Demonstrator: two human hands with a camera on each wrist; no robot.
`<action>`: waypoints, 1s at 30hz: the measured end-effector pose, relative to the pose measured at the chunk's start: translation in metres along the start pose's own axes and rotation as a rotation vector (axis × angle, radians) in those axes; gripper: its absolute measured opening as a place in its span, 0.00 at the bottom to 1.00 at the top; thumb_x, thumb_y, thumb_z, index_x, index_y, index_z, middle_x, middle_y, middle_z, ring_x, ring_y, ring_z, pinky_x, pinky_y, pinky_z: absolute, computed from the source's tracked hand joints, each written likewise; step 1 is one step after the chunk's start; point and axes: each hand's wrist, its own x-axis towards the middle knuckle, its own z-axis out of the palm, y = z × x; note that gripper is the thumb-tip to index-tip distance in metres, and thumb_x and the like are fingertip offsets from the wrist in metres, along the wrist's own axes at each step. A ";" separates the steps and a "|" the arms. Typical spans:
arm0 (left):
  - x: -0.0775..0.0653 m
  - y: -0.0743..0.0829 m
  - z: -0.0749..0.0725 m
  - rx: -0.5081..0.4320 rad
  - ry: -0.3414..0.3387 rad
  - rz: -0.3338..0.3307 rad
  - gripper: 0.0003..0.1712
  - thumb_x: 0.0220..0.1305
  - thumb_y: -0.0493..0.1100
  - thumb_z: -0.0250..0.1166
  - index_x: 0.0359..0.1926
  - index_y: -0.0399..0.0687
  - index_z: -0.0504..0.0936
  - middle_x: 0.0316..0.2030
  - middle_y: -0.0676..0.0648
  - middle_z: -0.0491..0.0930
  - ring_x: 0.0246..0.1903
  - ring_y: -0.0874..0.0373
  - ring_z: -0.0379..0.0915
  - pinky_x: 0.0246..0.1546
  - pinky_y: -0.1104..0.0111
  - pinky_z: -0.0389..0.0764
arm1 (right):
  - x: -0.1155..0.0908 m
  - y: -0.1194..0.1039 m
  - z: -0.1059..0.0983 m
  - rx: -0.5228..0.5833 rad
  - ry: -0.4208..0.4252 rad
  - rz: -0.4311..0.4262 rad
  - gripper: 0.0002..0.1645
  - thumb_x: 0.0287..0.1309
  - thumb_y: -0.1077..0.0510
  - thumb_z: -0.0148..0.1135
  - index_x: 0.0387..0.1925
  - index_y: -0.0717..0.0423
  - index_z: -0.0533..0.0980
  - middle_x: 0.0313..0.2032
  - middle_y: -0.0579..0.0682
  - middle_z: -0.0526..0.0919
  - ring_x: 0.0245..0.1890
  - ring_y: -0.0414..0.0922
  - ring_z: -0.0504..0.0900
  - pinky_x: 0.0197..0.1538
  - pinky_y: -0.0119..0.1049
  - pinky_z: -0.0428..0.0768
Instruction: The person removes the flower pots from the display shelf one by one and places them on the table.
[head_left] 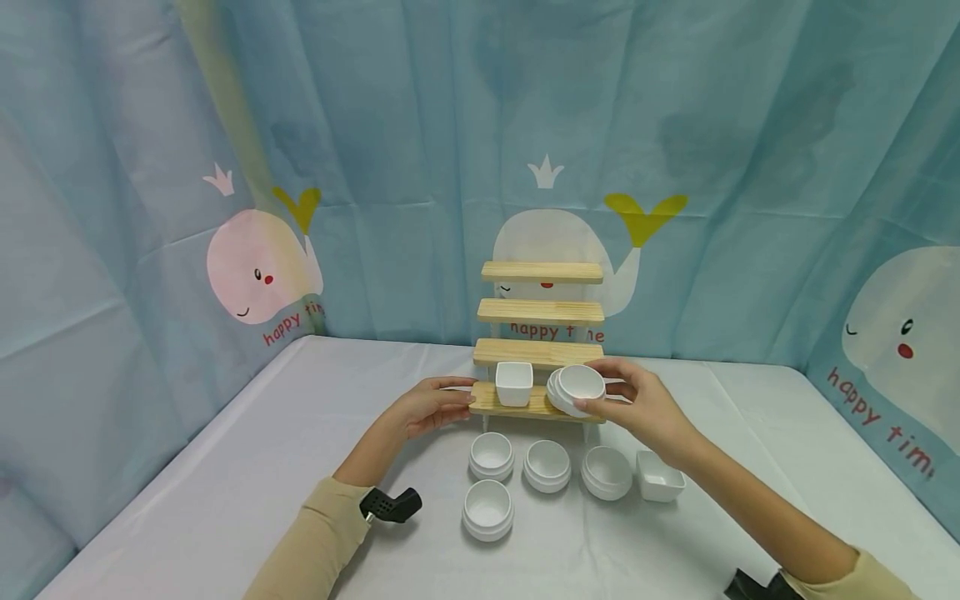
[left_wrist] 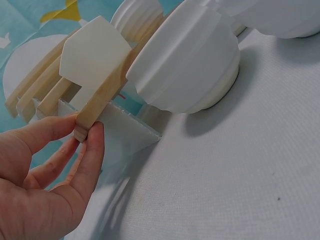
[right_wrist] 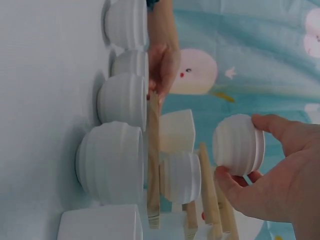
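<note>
My right hand [head_left: 648,412] grips a round white ribbed bowl [right_wrist: 237,145] between thumb and fingers. It is held above the right part of the lowest shelf board, where another round white bowl [right_wrist: 180,177] stands. In the head view the held bowl partly covers that one. My left hand [head_left: 429,408] pinches the left end of the lowest board [left_wrist: 102,97] of a stepped wooden rack. A white square cup [head_left: 514,385] stands on the same board, left of the round bowl.
Several round white bowls [head_left: 547,467] stand on the white tablecloth [head_left: 262,475] before the rack, with a square white cup [head_left: 660,479] at their right end. The upper boards [head_left: 540,312] rise behind. A blue curtain [head_left: 420,150] with whale prints hangs at the back.
</note>
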 end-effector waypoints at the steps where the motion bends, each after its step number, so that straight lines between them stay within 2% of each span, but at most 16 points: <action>1: 0.000 0.000 0.000 0.000 0.000 0.000 0.31 0.75 0.30 0.62 0.75 0.29 0.67 0.48 0.42 0.83 0.38 0.61 0.85 0.43 0.72 0.88 | -0.002 0.001 0.001 0.007 -0.006 -0.005 0.39 0.64 0.58 0.74 0.71 0.66 0.70 0.67 0.62 0.76 0.56 0.48 0.82 0.52 0.33 0.86; 6: 0.000 0.000 0.000 -0.001 -0.002 0.003 0.31 0.75 0.30 0.62 0.75 0.29 0.67 0.48 0.42 0.83 0.38 0.61 0.85 0.43 0.72 0.88 | -0.008 0.004 0.004 0.016 -0.028 -0.015 0.39 0.63 0.58 0.75 0.70 0.65 0.70 0.66 0.61 0.76 0.55 0.44 0.82 0.52 0.30 0.86; 15: 0.000 0.000 0.000 -0.004 -0.003 0.003 0.31 0.75 0.30 0.61 0.75 0.28 0.67 0.47 0.42 0.83 0.38 0.61 0.85 0.42 0.72 0.88 | -0.020 0.006 0.012 0.076 -0.074 -0.061 0.35 0.61 0.62 0.75 0.67 0.68 0.72 0.61 0.63 0.78 0.50 0.38 0.84 0.50 0.31 0.87; 30: 0.000 0.000 0.001 0.006 0.004 0.003 0.31 0.75 0.30 0.62 0.75 0.29 0.67 0.47 0.43 0.83 0.37 0.61 0.84 0.42 0.72 0.88 | -0.038 0.022 0.023 0.110 -0.200 -0.073 0.36 0.59 0.62 0.78 0.63 0.73 0.71 0.57 0.64 0.78 0.49 0.42 0.86 0.51 0.31 0.87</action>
